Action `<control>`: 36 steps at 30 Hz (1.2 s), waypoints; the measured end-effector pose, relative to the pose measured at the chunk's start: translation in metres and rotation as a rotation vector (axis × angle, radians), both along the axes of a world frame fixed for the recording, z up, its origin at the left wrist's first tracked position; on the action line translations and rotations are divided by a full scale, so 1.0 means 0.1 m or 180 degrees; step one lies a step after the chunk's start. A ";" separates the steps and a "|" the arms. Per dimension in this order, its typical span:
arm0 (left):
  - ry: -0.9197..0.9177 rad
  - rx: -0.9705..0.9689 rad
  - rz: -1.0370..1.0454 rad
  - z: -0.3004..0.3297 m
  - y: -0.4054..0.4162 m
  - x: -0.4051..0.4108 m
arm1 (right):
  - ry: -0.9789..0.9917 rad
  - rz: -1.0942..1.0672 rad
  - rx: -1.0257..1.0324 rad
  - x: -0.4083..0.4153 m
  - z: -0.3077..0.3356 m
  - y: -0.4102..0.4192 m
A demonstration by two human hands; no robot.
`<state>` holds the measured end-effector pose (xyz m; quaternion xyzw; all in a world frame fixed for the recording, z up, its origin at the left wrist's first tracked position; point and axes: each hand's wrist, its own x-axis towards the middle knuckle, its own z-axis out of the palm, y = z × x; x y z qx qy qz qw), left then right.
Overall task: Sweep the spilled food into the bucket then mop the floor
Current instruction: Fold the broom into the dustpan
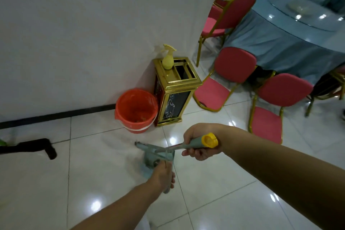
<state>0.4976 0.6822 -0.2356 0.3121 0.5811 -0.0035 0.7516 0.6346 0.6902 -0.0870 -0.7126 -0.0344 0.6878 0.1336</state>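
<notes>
Low in the middle of the frame, the right hand [200, 144] has its grip clenched round a grey handle with a yellow cap [210, 140]. The left hand [163, 174] grasps a second grey handle just below, over the dustpan [155, 157] on the tiled floor [93, 173]. The orange bucket [136, 110] stands against the wall, touching a gold bin [175, 89] that carries a yellow spray bottle [167, 59].

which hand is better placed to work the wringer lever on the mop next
Left, probably. The left hand already grips low on the mop, beside its wringer mechanism. The right hand holds the yellow-capped top, steadying it.
</notes>
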 end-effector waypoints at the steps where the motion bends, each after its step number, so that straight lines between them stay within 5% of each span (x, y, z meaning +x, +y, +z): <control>1: -0.0038 -0.0030 -0.0046 -0.03 0.03 0.05 | -0.0031 0.0102 -0.0070 0.05 -0.01 0.06; 11: -0.0333 -0.0229 -0.0880 -0.18 0.35 0.36 | -0.0109 0.1277 -0.0511 0.47 -0.15 0.61; 19: -0.0565 -0.1355 0.0080 -0.33 0.53 0.55 | -0.0046 0.1580 -0.0502 0.72 -0.17 0.68; 36: -0.0206 -0.1980 0.0592 -0.46 0.12 1.05 | -0.0383 0.2604 0.0076 1.24 -0.17 0.45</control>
